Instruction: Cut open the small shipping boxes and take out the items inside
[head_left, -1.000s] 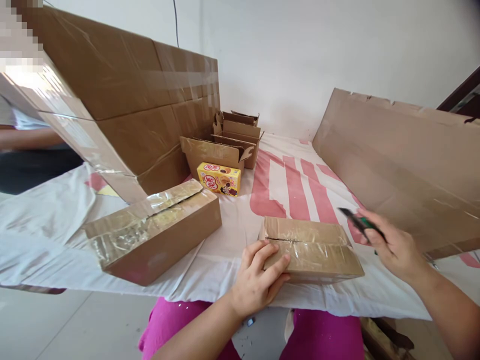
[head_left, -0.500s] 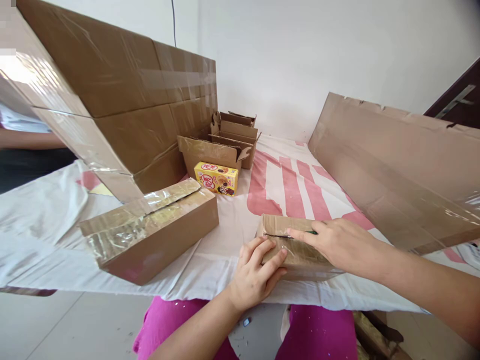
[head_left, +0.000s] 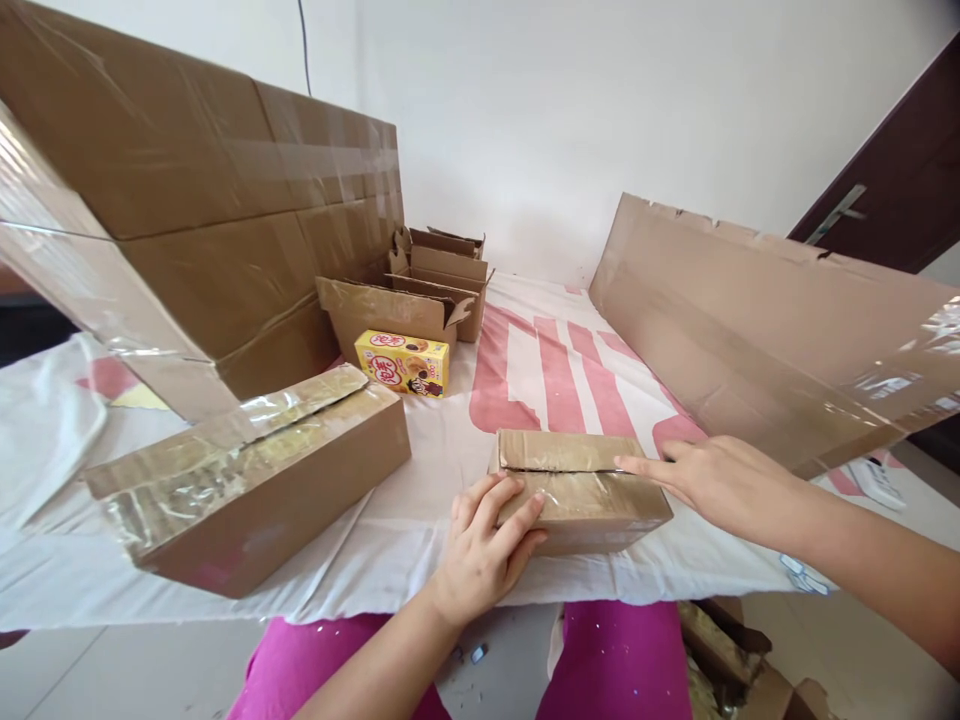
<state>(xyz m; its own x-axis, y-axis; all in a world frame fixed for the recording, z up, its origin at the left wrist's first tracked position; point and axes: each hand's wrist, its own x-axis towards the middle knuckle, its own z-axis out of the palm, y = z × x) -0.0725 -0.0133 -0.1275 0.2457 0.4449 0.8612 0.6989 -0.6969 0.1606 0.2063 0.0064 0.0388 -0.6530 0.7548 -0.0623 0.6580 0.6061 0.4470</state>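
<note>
A small taped cardboard box (head_left: 600, 505) lies at the table's front edge, with a dark slit running lengthwise along its top. My left hand (head_left: 484, 550) grips the box's left end, its fingers bent over the top and front. At the slit's right end is my right hand (head_left: 720, 485), index finger stretched along the line and the other fingers curled around a small knife. My hand hides most of the knife. A longer taped cardboard box (head_left: 277, 500) rests to the left.
A yellow snack box (head_left: 405, 362) stands before several opened cardboard boxes (head_left: 382, 305). Big cardboard panels rise on the left (head_left: 195, 190) and right (head_left: 757, 310). A white cloth with pink print (head_left: 555, 370) covers the table. Cardboard scraps (head_left: 724, 660) lie on the floor.
My right hand has slid right along the box top to its right end, and more of the slit shows. My left hand keeps its grip. The view has shifted slightly right.
</note>
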